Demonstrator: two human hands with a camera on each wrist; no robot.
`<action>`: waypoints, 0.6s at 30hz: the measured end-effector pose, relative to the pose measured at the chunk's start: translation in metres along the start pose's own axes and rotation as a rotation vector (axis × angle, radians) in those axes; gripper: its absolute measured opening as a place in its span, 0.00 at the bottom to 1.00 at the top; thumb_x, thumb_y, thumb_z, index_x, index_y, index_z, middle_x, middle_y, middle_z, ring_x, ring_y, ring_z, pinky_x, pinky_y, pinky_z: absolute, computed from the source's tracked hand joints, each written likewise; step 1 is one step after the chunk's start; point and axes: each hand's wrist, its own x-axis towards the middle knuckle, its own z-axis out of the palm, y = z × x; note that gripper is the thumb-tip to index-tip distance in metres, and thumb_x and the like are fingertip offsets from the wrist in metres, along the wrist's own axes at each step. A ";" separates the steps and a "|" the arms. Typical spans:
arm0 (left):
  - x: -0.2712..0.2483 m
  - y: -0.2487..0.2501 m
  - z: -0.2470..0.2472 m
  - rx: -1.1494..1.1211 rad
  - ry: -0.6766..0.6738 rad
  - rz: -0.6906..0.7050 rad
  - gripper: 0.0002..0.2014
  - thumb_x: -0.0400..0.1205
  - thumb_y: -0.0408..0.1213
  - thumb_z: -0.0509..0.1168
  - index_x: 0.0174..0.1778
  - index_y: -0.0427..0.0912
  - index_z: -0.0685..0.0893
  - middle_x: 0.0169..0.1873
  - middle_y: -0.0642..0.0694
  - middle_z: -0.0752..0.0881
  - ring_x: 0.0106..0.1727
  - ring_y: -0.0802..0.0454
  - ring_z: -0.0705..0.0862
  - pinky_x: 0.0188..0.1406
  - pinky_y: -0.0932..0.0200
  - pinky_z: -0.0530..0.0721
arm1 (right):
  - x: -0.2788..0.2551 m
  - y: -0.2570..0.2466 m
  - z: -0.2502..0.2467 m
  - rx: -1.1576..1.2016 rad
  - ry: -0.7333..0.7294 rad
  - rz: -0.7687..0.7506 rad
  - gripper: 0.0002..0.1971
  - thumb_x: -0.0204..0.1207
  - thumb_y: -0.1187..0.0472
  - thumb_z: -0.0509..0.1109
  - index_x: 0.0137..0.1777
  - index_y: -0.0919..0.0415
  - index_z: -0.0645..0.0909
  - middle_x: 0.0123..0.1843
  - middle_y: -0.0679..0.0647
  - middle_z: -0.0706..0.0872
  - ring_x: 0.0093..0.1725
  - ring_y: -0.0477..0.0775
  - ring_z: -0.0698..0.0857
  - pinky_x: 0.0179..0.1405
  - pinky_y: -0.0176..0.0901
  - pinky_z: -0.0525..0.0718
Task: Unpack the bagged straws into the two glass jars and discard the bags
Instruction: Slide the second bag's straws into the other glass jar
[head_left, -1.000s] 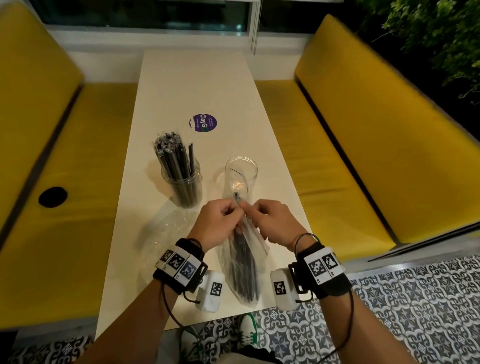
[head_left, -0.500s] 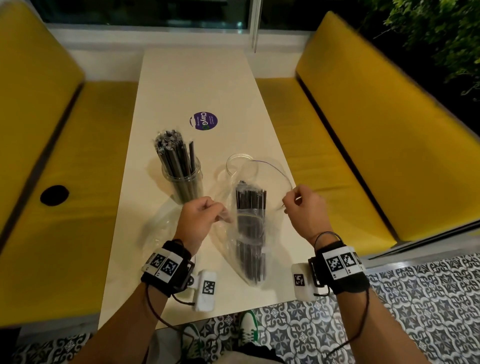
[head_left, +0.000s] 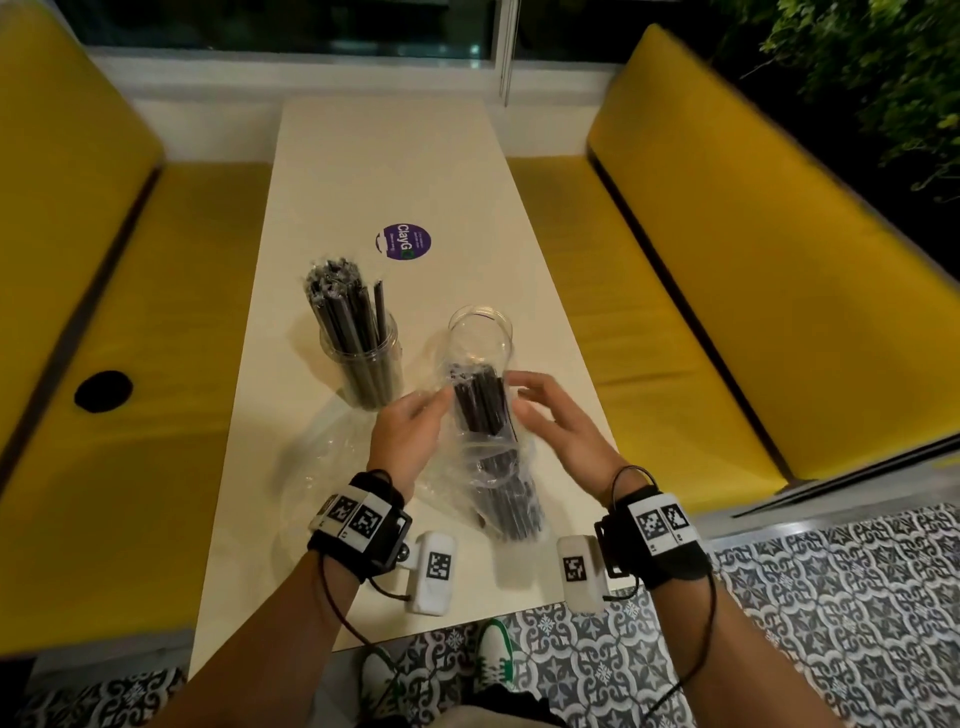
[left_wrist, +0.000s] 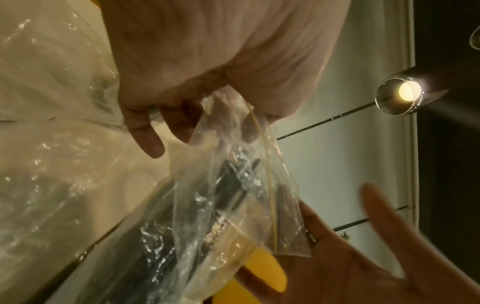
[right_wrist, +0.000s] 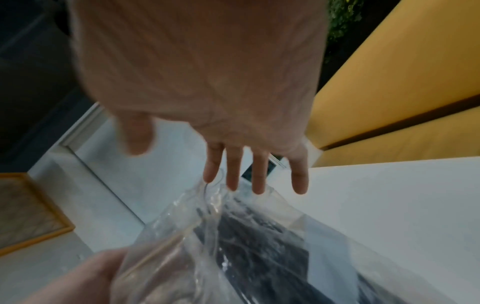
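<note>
**Between the hands: second bag open, straws bared**

At the near end of the long white tabletop (head_left: 363, 156), the clear plastic bag of black straws (head_left: 483, 467) lies with its mouth toward the empty clear glass jar (head_left: 480, 338). Half a second ago the right hand was out to the side, drawing a thin tie away from the bag; a second ago both hands were pinched together at the closure. Now the bag's neck is loose and the black straw bundle (head_left: 478, 402) stands bare above the crumpled film.

Left hand (head_left: 410, 431): fingers (left_wrist: 145, 133) pinch the bag's top edge, film gathered between thumb and forefinger.
Right hand (head_left: 550, 415): fingers (right_wrist: 233, 170) spread and straight, holding nothing, tips just beside the bag mouth.

Judgement: opening is done; the bundle is ready to be drawn out and stood in the empty jar.

Containers: left-hand clear glass jar (head_left: 363, 364) already packed with upright black straws. Beside it, a flattened clear empty bag (head_left: 332, 452) lies on the tabletop, not yet discarded.

Further out: purple round sticker (head_left: 402, 242), yellow bench seats (head_left: 727, 286) either side.
</note>
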 end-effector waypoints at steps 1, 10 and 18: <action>-0.002 0.001 0.001 -0.022 -0.007 -0.002 0.17 0.87 0.51 0.72 0.57 0.39 0.90 0.48 0.49 0.90 0.52 0.48 0.87 0.59 0.46 0.88 | -0.002 0.004 0.001 -0.025 -0.087 -0.005 0.38 0.74 0.29 0.71 0.84 0.35 0.67 0.85 0.35 0.72 0.86 0.39 0.68 0.82 0.49 0.68; -0.010 0.008 0.013 -0.154 -0.132 -0.116 0.43 0.68 0.80 0.73 0.70 0.52 0.84 0.63 0.51 0.91 0.67 0.45 0.89 0.66 0.35 0.87 | 0.001 0.019 0.037 -0.076 0.173 0.052 0.37 0.71 0.46 0.85 0.73 0.49 0.66 0.71 0.44 0.81 0.70 0.53 0.83 0.73 0.52 0.83; 0.000 0.019 0.014 -0.093 0.039 -0.078 0.10 0.90 0.42 0.69 0.48 0.42 0.89 0.45 0.49 0.92 0.51 0.49 0.90 0.46 0.56 0.82 | -0.008 0.024 0.035 -0.037 0.180 -0.055 0.33 0.69 0.57 0.88 0.65 0.48 0.70 0.69 0.41 0.85 0.69 0.47 0.85 0.62 0.26 0.81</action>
